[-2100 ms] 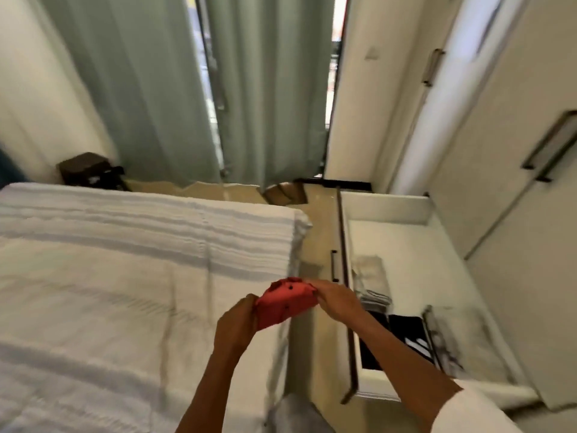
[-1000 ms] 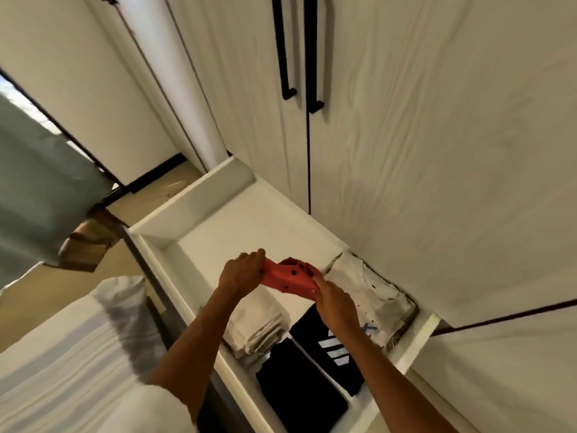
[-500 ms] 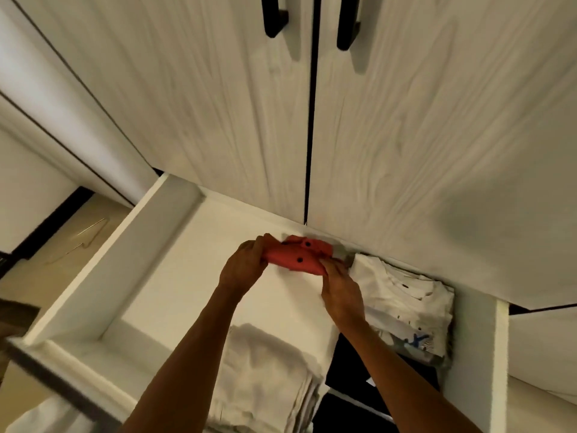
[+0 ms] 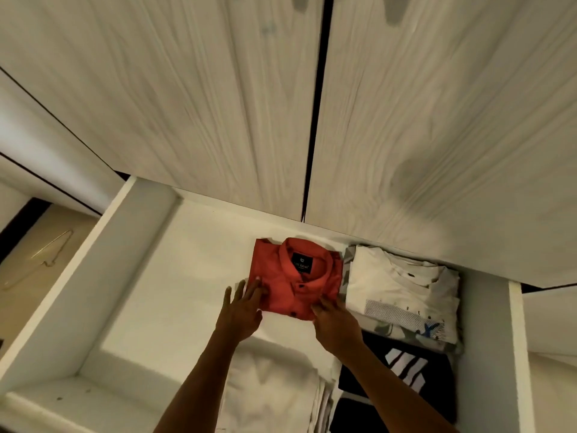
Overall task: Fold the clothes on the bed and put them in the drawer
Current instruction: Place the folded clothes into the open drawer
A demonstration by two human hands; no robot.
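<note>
A folded red shirt (image 4: 293,276) with dark buttons and a dark collar label lies flat on the floor of the open white drawer (image 4: 103,267), at the back near the middle. My left hand (image 4: 242,309) rests with spread fingers on the shirt's near left corner. My right hand (image 4: 335,323) touches the near right corner with its fingers extended. Neither hand grips the cloth. The bed is out of view.
A folded white printed T-shirt (image 4: 402,292) lies right of the red shirt, a black garment with white stripes (image 4: 402,373) in front of it, and a cream folded stack (image 4: 274,392) at the near side. Closed wood-grain wardrobe doors (image 4: 218,104) rise behind the drawer.
I turned from the bed to the drawer carrying the red shirt in both hands. The shirt now lies flat in the drawer and both hands have loosened from it.
</note>
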